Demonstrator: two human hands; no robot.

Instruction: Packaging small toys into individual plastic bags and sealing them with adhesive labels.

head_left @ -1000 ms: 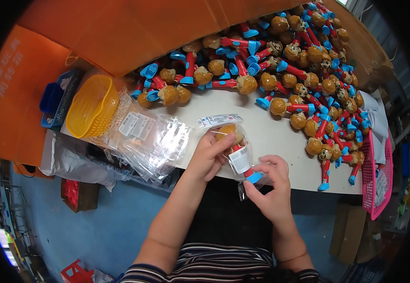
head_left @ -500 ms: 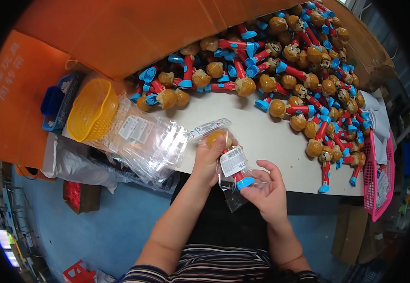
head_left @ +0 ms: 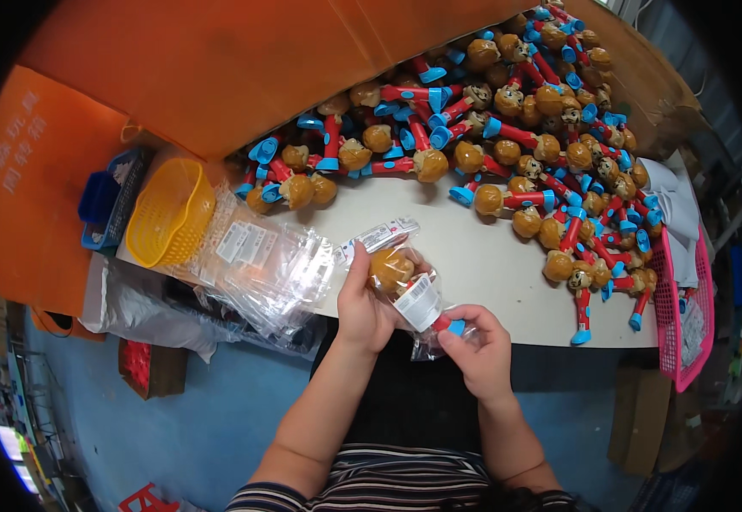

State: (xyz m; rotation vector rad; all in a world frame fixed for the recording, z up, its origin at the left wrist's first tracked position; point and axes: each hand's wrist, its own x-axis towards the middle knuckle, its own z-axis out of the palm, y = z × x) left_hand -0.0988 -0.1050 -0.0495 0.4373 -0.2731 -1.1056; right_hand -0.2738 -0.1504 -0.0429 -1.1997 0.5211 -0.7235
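Observation:
A toy figure with a round brown head, red body and blue foot lies inside a clear plastic bag with a white printed header. A white barcode label covers its middle. My left hand holds the bag by the head end, thumb up along the side and the other fingers hidden beneath. At the foot end, my right hand pinches the bag and the blue foot between thumb and fingers. The figure hangs tilted above the table's front edge, head toward the upper left.
Many similar figures are heaped across the back and right of the white table. Flat clear bags lie at left beside a yellow basket and a blue bin. A pink basket stands at the right edge.
My left hand's thumb has moved off the figure's head to the bag's side, uncovering the head. The right hand has shifted slightly left and closed more around the foot end.

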